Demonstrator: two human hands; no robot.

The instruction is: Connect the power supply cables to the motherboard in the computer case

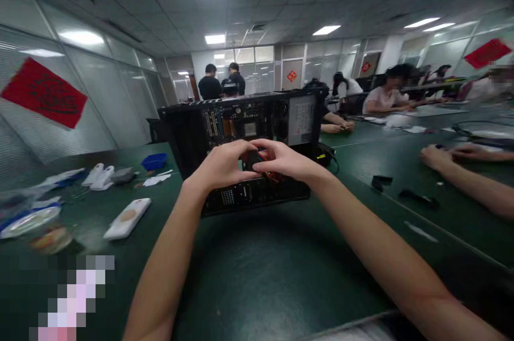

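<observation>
An open black computer case [188,132] stands on the green table in front of me, its inside facing me. The motherboard [250,129] shows at its upper middle, and a labelled power supply [300,119] sits at upper right. In front of the case, my left hand [225,164] and my right hand [285,160] meet, thumbs toward me and fingers curled. Between them is a small dark part [252,161], gripped from both sides. Red and other coloured wires [271,174] run by my right fingers. The part's far side and its exact kind are hidden.
On the left lie a white box-like object [127,219], a blue tray [154,161], white plastic bags [99,176] and papers. Dark pieces [420,199] lie to the right, near another person's hands [441,158]. More people sit and stand farther back.
</observation>
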